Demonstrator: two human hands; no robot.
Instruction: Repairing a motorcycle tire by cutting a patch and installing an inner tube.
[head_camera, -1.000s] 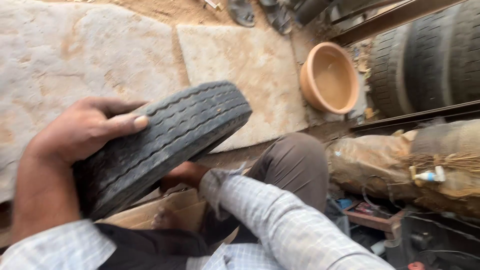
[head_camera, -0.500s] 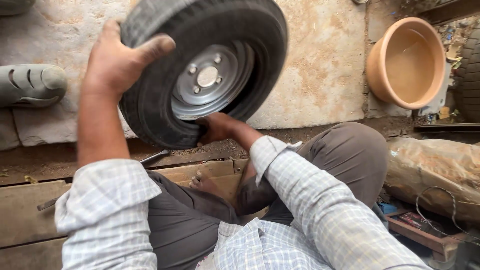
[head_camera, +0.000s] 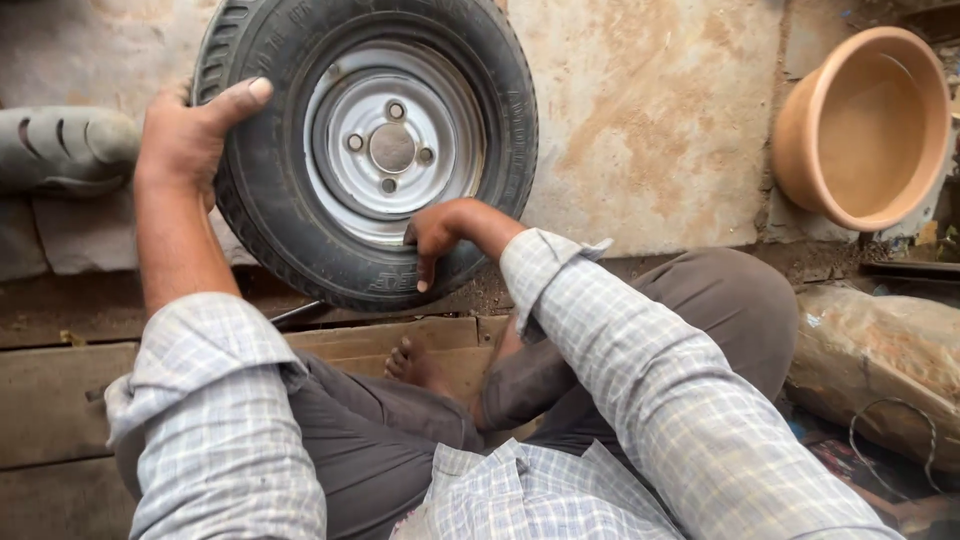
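Lowered since a moment ago, the ribbed rubber wheel (head_camera: 365, 150) stands upright on stone slabs (head_camera: 650, 110); left hand (head_camera: 185, 135) fingers clasp its tread, right hand (head_camera: 435, 235) fingers press the sidewall by the round steel rim (head_camera: 390, 145).

Black tyre (head_camera: 270, 200), silver-grey wheel rim (head_camera: 390, 145), terracotta-orange basin (head_camera: 860, 125), pale checked shirt sleeves (head_camera: 640, 370)

We see a terracotta-coloured basin (head_camera: 865, 125) at our upper right, a grey tyre piece (head_camera: 60, 150) lying left, stone slabs (head_camera: 650, 110), wooden planks (head_camera: 50, 400), a dusty sack (head_camera: 880, 370) lower right
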